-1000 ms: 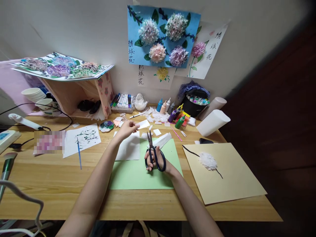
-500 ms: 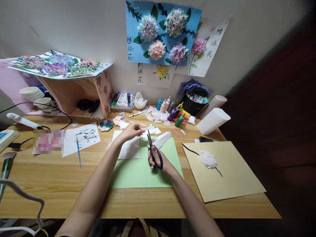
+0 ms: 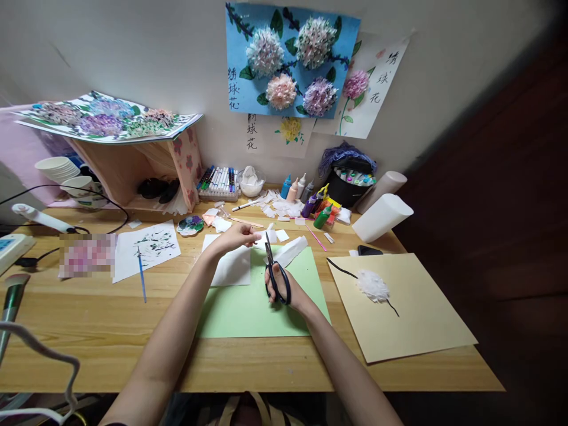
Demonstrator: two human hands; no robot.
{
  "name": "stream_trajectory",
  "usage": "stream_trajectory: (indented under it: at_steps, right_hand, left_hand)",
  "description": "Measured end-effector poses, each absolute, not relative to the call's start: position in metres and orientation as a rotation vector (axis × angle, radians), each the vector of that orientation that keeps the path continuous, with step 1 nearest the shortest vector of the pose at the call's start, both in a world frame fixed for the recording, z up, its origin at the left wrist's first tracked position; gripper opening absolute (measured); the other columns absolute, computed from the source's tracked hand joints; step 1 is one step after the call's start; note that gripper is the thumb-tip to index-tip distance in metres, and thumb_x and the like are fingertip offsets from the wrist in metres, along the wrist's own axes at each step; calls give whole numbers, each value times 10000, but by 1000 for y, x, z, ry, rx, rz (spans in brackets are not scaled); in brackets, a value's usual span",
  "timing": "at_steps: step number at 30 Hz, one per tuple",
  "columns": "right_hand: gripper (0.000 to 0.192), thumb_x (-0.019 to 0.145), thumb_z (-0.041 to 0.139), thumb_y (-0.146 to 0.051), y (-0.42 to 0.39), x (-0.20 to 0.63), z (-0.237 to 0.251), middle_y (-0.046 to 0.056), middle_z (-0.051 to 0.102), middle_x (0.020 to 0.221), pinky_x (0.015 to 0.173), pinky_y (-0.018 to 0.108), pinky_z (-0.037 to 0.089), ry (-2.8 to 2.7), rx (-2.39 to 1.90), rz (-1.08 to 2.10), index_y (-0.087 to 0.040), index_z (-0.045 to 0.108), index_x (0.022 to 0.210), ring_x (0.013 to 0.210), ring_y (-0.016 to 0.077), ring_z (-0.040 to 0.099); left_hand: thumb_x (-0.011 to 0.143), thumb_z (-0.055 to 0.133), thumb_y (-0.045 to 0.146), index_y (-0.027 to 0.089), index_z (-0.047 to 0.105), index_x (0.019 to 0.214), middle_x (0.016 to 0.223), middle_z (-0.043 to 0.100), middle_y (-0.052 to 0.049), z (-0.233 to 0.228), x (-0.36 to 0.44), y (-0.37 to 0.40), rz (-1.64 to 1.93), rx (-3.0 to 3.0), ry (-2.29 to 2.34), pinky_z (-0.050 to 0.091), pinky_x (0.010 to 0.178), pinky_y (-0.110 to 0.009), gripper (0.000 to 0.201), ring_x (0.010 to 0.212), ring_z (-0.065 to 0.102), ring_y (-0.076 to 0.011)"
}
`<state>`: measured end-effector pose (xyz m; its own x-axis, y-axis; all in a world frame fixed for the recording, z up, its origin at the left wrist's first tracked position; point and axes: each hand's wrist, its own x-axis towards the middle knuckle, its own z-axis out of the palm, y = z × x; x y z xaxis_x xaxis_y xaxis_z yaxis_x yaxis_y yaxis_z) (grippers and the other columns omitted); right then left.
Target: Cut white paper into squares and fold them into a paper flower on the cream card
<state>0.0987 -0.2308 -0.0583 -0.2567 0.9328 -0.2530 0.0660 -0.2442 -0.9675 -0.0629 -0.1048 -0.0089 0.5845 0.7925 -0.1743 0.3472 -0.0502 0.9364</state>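
My left hand (image 3: pixel 235 238) pinches a thin white strip of paper (image 3: pixel 267 236) between thumb and fingertips, just beyond the green sheet. My right hand (image 3: pixel 278 283) grips black-handled scissors (image 3: pixel 269 254), blades pointing away from me and up beside the strip. The blades look nearly closed; whether they touch the paper I cannot tell. Below both hands lies the green sheet (image 3: pixel 257 319). A white sheet (image 3: pixel 231 266) overlaps its left part, under my left wrist. Behind the scissors rests a torn white tissue strip (image 3: pixel 290 251) on the green sheet's far edge.
To the right, a tan board (image 3: pixel 426 302) bears a white paper flower (image 3: pixel 373 286). Paper scraps (image 3: pixel 284 205), paint bottles (image 3: pixel 326 216) and a white roll (image 3: pixel 384 218) stand along the back. On the left are a paintbrush (image 3: pixel 141 275) and a paint palette (image 3: pixel 190 225).
The piece of white paper at my left fingertips has shifted and changed shape slightly. Both hands stay almost in place, the scissors still in my right hand.
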Motion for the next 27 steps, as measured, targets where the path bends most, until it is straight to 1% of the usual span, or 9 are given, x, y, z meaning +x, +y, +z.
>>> stream_trajectory:
  at_steps: [6,13,17,19,20,21,23,25,27]
  right_hand:
    - [654,716,231,-785,-229,99,-59,-65,428,397,378,181,378,-1307,-1284,1554,-172,457,722,339,89,474]
    - [582,707,361,-760,-225,98,-70,-74,399,339,298,183,341,-1221,-1362,1559,-186,444,662,267,77,386]
    - [666,622,333,-832,-224,97,-65,-68,405,326,284,184,344,-1175,-1313,1611,-179,459,652,256,83,400]
    - [748,552,262,-885,-224,98,-57,-60,413,324,302,204,383,-1090,-1247,1694,-173,469,647,260,91,416]
    - [779,536,223,-898,-224,100,-53,-56,418,326,319,217,406,-1040,-1209,1730,-169,476,647,265,95,425]
    - [798,535,191,-902,-224,102,-49,-53,418,329,336,227,423,-992,-1175,1757,-167,482,648,272,97,434]
    - [809,555,160,-896,-223,109,-41,-52,415,335,354,230,434,-918,-1130,1782,-165,490,656,282,100,446]
    - [805,566,165,-892,-222,117,-35,-50,415,346,352,221,423,-872,-1099,1801,-165,496,664,285,97,445]
    - [796,564,186,-893,-220,128,-29,-50,413,352,355,218,418,-846,-1074,1802,-166,498,660,282,89,427]
  left_hand:
    - [659,639,468,122,573,683,582,534,12,-8,-61,-107,417,1641,934,338,537,-214,353,541,478,-88]
    - [685,616,477,127,539,658,560,509,20,-6,-64,-106,429,1671,952,336,536,-214,359,527,454,-86]
    - [707,588,471,131,533,636,555,524,4,-9,-72,-102,416,1718,1052,360,546,-223,351,534,484,-109]
    - [713,593,427,127,555,653,602,567,-29,-13,-73,-100,401,1807,1314,389,586,-246,308,600,537,-152]
    - [719,594,397,120,573,702,676,599,-59,-16,-72,-100,405,1846,1463,403,630,-267,278,677,564,-186]
    - [727,593,366,111,586,780,784,618,-97,-18,-70,-101,429,1877,1607,410,687,-293,261,779,574,-222]
    - [770,558,326,89,567,960,1007,584,-169,-21,-60,-105,533,1938,1795,392,804,-348,304,976,529,-278]
    - [837,471,313,86,553,1019,1070,559,-182,-23,-43,-113,642,2060,1814,375,860,-362,301,1041,497,-278]
    - [879,392,307,113,586,946,984,600,-138,-26,-23,-122,611,2178,1621,396,842,-334,282,977,532,-241]
